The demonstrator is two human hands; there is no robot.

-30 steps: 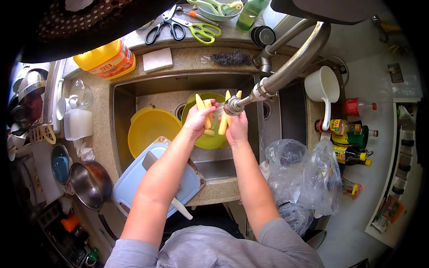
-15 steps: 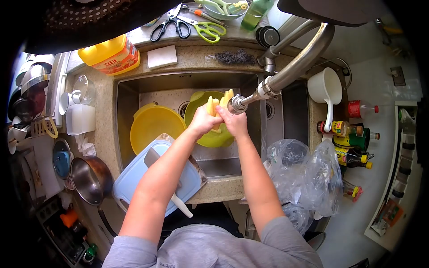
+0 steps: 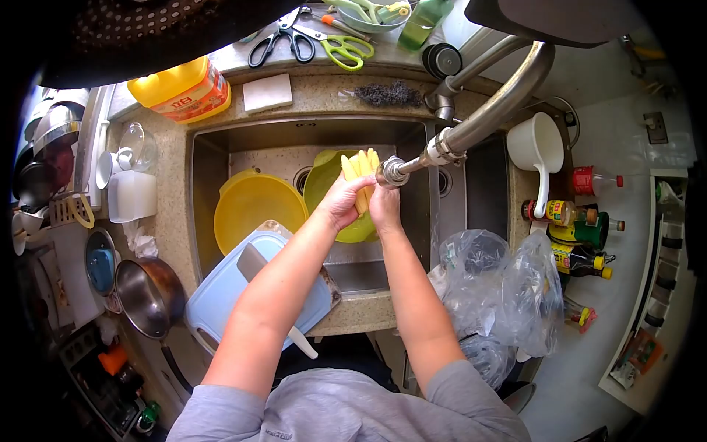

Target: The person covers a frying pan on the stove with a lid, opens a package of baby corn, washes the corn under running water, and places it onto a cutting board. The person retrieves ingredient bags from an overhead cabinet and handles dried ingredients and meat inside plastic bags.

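"Several pieces of yellow baby corn were bunched between a left hand and a right hand, above a green bowl in a steel sink. How did the fingers stand?"

"Closed round the bunch. Those of the left hand held it from the left, the thumb laid across toward the right hand, whose fingers curled against the other side. How firmly the hidden fingertips pressed, I could not tell."

"And the lie of the corn?"

"Lengthwise, pointing away from the wrists, the ends standing out past the fingers toward the sink's far wall and leaning slightly left."

"Which hand was nearer the faucet head?"

"The right, plainly. The metal head hung just beside its fingers, to the right of the corn's far ends. The left hand was farther off, on the side of a yellow bowl. Clear plastic bags slumped on the surface beyond the right forearm."
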